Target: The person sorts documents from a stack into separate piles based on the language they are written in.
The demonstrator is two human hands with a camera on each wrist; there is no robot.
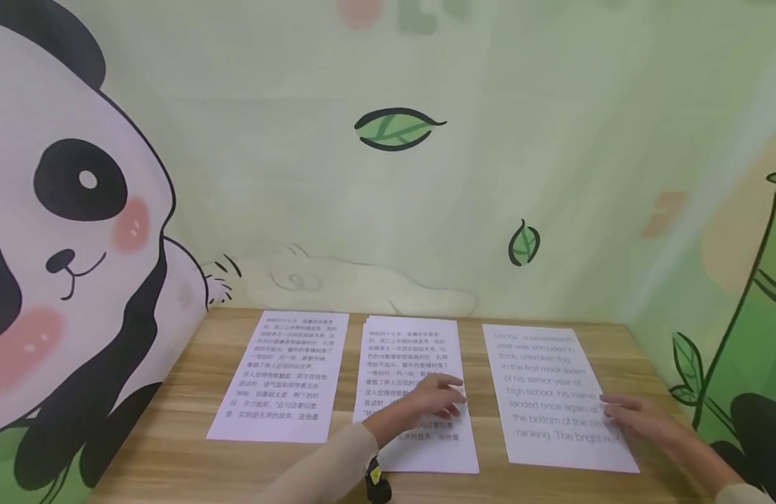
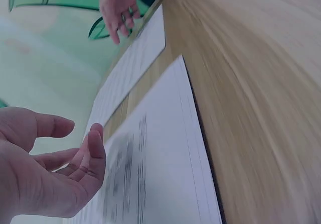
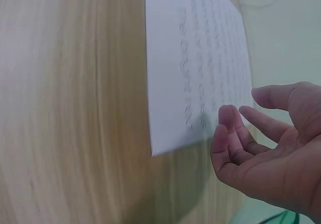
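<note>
A stack of printed sheets (image 1: 419, 350) with Chinese text lies in the middle of the table, its edges slightly offset. Over this stack hovers my left hand (image 1: 430, 400), fingers loosely bent and nothing between them; the left wrist view shows the gap between thumb and fingers. To the right lies a sheet with large English print (image 1: 545, 392). My right hand (image 1: 636, 418) is at that sheet's right edge, fingers relaxed and holding nothing, its shadow falling across the paper's corner in the right wrist view. Another Chinese-text sheet (image 1: 280, 378) lies flat on the left.
The papers lie on a wood-grain table (image 1: 173, 392). Behind it hangs a pale green backdrop (image 1: 287, 175) printed with a panda (image 1: 110, 280), leaves and bamboo. A dark band with a yellow mark (image 1: 376, 479) is on my left wrist.
</note>
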